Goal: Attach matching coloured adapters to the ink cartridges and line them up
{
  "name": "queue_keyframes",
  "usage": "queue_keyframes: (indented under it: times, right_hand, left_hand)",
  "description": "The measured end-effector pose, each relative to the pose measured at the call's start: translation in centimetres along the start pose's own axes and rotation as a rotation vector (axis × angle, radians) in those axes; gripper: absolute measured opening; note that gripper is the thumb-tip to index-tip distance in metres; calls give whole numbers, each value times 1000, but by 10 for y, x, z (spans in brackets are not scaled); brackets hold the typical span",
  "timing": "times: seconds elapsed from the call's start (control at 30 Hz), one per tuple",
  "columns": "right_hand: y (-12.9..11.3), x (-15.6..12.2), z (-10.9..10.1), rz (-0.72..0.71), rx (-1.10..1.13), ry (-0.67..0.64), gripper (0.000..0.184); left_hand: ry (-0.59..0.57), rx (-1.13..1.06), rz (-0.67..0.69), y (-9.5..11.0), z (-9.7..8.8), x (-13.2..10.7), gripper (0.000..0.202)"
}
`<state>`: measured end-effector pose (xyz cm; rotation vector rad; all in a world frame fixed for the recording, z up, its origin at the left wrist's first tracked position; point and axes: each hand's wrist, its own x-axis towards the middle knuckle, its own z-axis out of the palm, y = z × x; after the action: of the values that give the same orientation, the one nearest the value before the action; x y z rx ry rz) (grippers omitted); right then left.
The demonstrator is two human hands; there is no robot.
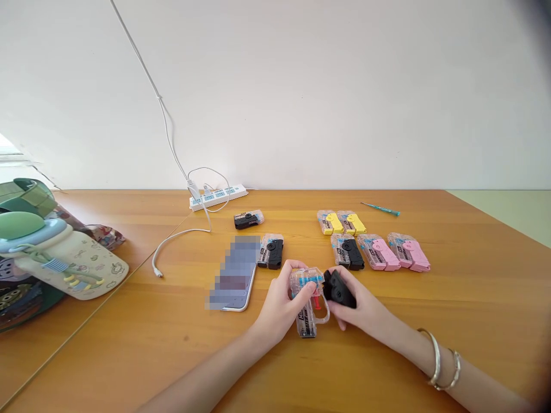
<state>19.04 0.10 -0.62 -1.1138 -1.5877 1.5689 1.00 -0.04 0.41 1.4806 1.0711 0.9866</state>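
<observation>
As I look down at the wooden table [465, 310], my left hand [279, 307] grips a clear plastic toy pistol [306, 324] with blue and red parts inside, and my right hand [359, 307] pinches a black pistol grip [338, 289]. My hands are close together but not clamped on one shared piece, and the black pistol grip sits just beside the clear plastic toy pistol, near the front of the table. Two metal bangles [439, 358] circle my right wrist.

Ahead of my hands lie more small clear toy pistols: two with yellow grips [342, 222], two with pink grips [391, 252] and three with black grips [271, 251]. A blue-handled screwdriver [381, 209] lies beyond them. To my left are a phone with a blurred screen [235, 275], a white power strip [218, 197] with a white cable [172, 241], and a cream bottle with a green lid [64, 267].
</observation>
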Motion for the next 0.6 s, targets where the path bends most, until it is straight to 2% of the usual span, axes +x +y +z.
queue_keyframes:
  times: [0.2, 0.33, 0.47, 0.6]
  right_hand:
    - [3, -4, 14, -96, -224, 67, 43]
    - [3, -4, 14, -155, -330, 40, 44]
    - [3, -6, 15, -159, -353, 28, 45]
    - [2, -7, 16, -152, -335, 77, 43]
  left_hand:
    - [15, 121, 13, -1, -1, -3, 22]
    - [7, 223, 11, 0, -1, -4, 20]
    - [-12, 255, 9, 3, -1, -6, 19]
    - [-4, 300, -17, 6, 1, -6, 18]
